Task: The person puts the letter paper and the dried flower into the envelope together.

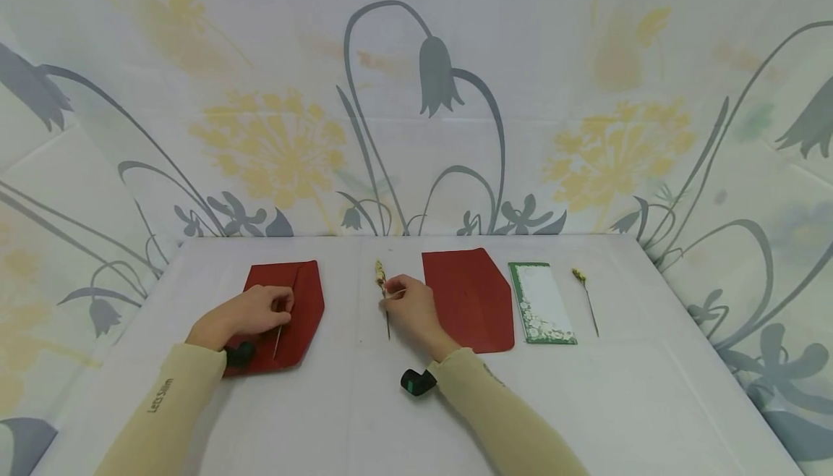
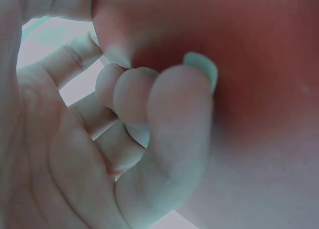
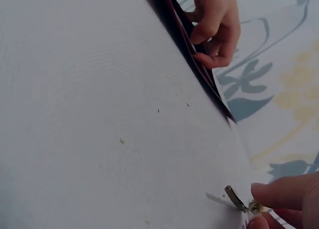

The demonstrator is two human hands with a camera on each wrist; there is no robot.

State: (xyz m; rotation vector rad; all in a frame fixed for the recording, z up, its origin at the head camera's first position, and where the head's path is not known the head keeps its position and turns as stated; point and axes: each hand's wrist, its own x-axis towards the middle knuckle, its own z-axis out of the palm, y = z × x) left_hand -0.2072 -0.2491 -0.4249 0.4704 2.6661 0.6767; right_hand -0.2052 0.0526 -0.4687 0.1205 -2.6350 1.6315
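Note:
My left hand (image 1: pixel 254 311) is over a red envelope (image 1: pixel 307 320) on the left of the table. Its thumb and curled fingers pinch the envelope's flap edge, and a thin pale line shows below them. In the right wrist view, the envelope (image 3: pixel 172 17) gapes beside those fingertips. Near the table's middle, my right hand (image 1: pixel 416 309) pinches a small dried flower sprig (image 1: pixel 380 271) by its stem. The sprig's yellowish head points away from me, and the cut stem end (image 3: pixel 234 198) sticks out past the fingers in the right wrist view.
A second red envelope (image 1: pixel 471 302) lies just right of my right hand. Further right are a white card with a green floral border (image 1: pixel 543 299) and another yellow flower sprig (image 1: pixel 588 301). Flower-patterned cloth (image 1: pixel 403 136) rises behind the white table (image 1: pixel 586 411).

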